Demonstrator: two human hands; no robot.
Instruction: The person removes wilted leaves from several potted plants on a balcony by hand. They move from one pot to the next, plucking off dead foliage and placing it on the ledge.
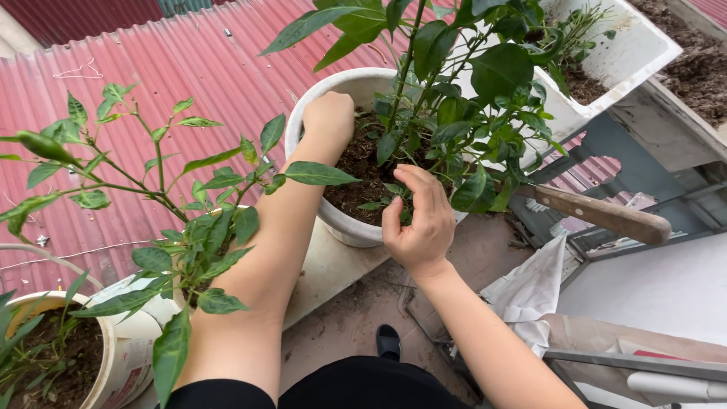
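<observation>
Red corrugated roofing fills the upper left of the frame. Centre frame, my left hand [330, 119] is curled shut in the soil of the white pot [344, 82]. My right hand [417, 217] pinches small weeds [394, 195] below the pepper plant [454, 98], fingers narrow. Advice: grip low, pull straight, spare the stem.

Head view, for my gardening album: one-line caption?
Both hands work the soil of a white potted plant.
</observation>
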